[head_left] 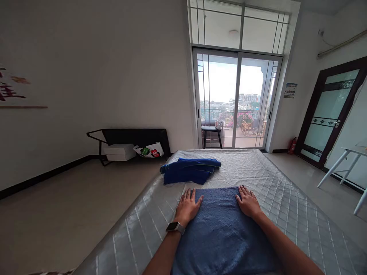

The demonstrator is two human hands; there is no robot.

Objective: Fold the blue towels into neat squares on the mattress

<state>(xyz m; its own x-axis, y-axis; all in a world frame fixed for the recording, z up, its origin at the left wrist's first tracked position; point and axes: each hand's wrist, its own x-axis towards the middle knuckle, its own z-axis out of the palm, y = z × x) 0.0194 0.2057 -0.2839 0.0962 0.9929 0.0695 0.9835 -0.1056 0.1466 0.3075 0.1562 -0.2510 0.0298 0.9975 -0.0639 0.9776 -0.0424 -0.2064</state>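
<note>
Both hands are laid flat, backs upward, fingers extended and thumbs spread inward; neither is closed in a grip. The left hand (pixel 188 206), with a watch (pixel 175 227) at its wrist, touches the far left corner of a blue towel (pixel 219 229). The right hand (pixel 249 201) touches the far right corner. The towel lies between the forearms on a quilted mattress (pixel 286 191), its far edge roughly parallel to the mattress's far edge.

Beyond the left hand, separated from the towel by a narrow strip of mattress, a dark blue cloth (pixel 190 170) lies near the mattress's far left corner, one end at the left edge. Right of the towel, quilting runs out broadly to the right edge. Past the left edge, open floor (pixel 71 214) extends to the wall; past the far edge stands a glazed sliding door (pixel 217 95).
</note>
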